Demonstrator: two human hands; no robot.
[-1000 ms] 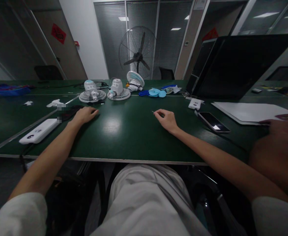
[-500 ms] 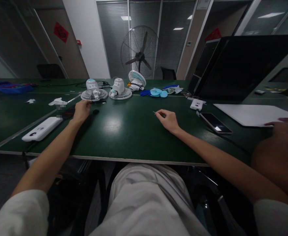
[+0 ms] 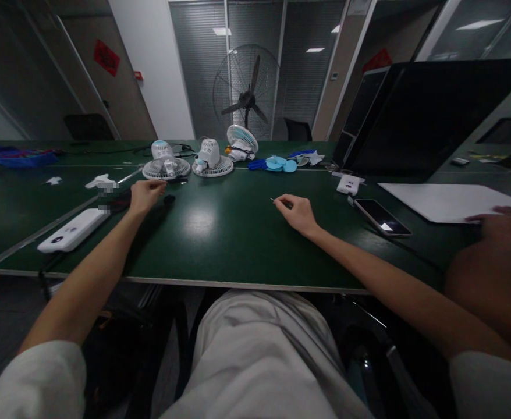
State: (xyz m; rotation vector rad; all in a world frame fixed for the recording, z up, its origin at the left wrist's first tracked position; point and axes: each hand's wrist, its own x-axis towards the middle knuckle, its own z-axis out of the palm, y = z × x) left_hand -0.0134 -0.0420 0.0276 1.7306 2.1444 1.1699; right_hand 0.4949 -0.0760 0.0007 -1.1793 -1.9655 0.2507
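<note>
My left hand has lifted off the green table, fingertips drawn together — can't tell if they hold anything. My right hand is unchanged: pinching a thin pale piece, tip poking out leftward over the table — so only that grip is certain.

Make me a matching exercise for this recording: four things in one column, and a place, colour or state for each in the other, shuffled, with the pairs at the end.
Things
1. right hand
2. phone
3. blades
4. big fan

Place, colour or state
A. standing beyond the table
B. light blue
C. pinching a thin piece
D. lying on the table, to the right of the right hand

Pairs: 1-C, 2-D, 3-B, 4-A
</note>
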